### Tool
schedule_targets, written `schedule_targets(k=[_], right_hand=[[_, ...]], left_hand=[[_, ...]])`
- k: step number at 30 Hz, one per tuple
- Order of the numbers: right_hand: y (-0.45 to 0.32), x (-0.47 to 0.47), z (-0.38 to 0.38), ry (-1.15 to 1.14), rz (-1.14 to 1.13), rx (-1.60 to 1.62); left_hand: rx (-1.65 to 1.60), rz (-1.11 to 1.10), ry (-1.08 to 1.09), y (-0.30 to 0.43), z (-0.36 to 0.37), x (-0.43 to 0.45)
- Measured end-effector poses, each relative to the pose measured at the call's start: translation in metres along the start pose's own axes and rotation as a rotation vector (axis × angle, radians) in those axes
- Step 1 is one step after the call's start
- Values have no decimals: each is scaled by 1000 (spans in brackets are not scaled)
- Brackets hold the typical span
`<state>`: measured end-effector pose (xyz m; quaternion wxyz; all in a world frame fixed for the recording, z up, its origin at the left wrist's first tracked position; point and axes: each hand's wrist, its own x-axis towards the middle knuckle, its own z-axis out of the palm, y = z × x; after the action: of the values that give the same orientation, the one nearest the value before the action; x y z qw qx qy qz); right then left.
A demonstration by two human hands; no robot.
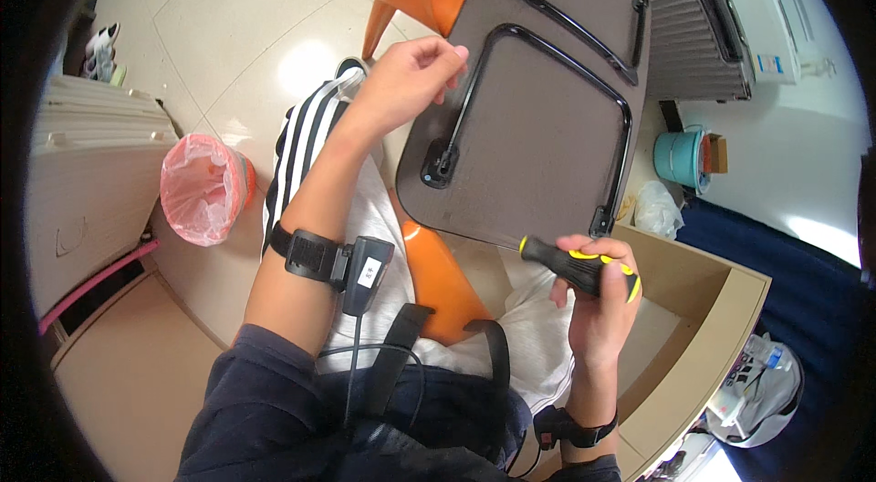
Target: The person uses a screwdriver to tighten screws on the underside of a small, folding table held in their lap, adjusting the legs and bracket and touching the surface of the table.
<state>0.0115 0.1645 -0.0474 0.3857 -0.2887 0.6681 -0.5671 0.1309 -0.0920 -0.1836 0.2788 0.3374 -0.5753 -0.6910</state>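
My right hand (599, 304) grips a screwdriver (564, 266) by its black and yellow handle, just off the near edge of the folding table. Its shaft is hard to make out against that edge. My left hand (414, 75) hangs by the table's left side with fingers curled and thumb against them; whether something small is pinched there cannot be seen. The folding table (534, 126) shows its dark underside. Two bent black metal leg frames lie folded on it, the nearer leg frame (564, 58) attached by black hinge brackets, one being the left bracket (439, 165).
Orange chair parts (438, 270) appear below and beyond the tabletop. An open beige drawer or box (712, 318) stands right of my right hand. A lined pink bin (205, 191) is at left. Farther right are a ribbed suitcase (684, 24), a teal bucket (677, 157) and a grey bag (759, 393).
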Motion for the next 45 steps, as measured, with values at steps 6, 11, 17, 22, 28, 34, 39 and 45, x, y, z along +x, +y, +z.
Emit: schedule_targets(k=[6, 11, 17, 22, 28, 34, 39, 45], right_hand=[[1, 30, 38, -143, 48, -200], [4, 36, 48, -161, 46, -272], [1, 35, 47, -162, 86, -312], [-19, 41, 45, -189, 53, -621], [-51, 56, 61, -468, -128, -1205], [-68, 68, 88, -660, -65, -1478], [-69, 69, 92, -685, -32, -1504], [-64, 69, 75, -550, -165, -1368]], left_hand=[[258, -36, 60, -26, -14, 8], [349, 15, 53, -19, -11, 7], [331, 35, 79, -23, -14, 8], [398, -1, 111, -29, -13, 10], [607, -171, 67, -48, -5, 8], [526, -453, -129, -28, -9, -2], [742, -80, 21, -9, -25, -18], [230, 569, -212, 167, -83, -152]])
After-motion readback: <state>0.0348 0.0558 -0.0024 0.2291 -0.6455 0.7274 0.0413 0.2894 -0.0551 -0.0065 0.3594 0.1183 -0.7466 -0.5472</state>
